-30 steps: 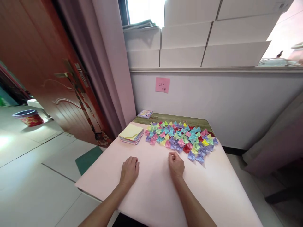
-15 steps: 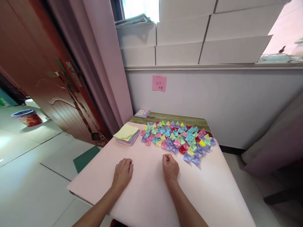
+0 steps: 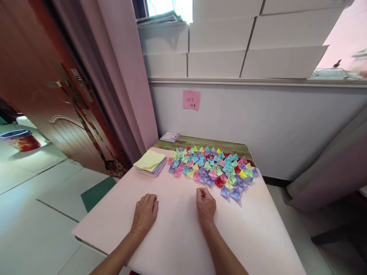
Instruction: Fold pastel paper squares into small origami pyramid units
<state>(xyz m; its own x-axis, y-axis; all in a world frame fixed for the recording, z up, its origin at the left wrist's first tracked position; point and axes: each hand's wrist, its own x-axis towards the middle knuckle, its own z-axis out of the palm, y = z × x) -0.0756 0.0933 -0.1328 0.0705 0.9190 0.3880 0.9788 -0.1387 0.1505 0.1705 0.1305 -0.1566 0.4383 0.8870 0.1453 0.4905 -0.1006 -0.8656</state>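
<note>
My left hand (image 3: 145, 214) rests palm down on the pale pink tabletop (image 3: 176, 229), its fingers together and curled under; no object shows in it. Across from it, my right hand (image 3: 205, 204) lies on its side in a loose fist, with nothing visible inside. Beyond the right hand spreads a cluster of small folded paper shapes (image 3: 212, 175) in purple, blue, green, pink, red and yellow. A stack of square coloured paper (image 3: 150, 161), yellow sheet on top, sits farther back on the left. Neither hand touches the paper.
A small printed pack (image 3: 170, 136) lies at the table's back left corner. Behind the table, a pink note (image 3: 191, 100) is stuck to the wall. To the left stand a curtain (image 3: 126, 72), a wooden door (image 3: 57, 88) and a red bucket (image 3: 24, 142).
The view has shifted slightly, so most things sit a little farther left in the picture. Both hands keep the same pose on the table.
</note>
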